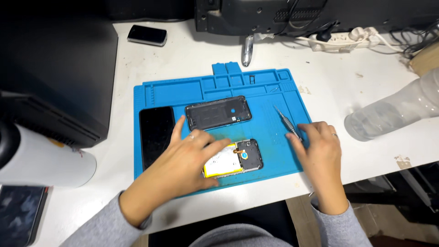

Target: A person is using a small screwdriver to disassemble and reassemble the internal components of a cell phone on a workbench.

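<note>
Grey sleeves reach in from the near table edge. The left hand (183, 158) lies flat, fingers spread, on the opened phone (238, 158) near the blue mat's (274, 91) front edge. The right hand (320, 146), fingers narrow, touches a screwdriver (286, 121) by the mat's right edge.

A small black phone (147, 34) lies near the far left edge of the white table (192, 50). A clear plastic bottle (393, 112) lies on its side at the right. A white power strip (340, 42) with plugs sits along the back, under a dark monitor (315, 13). A white cylinder (43, 160) stands at the left, with a dark tablet (20, 219) below it.
</note>
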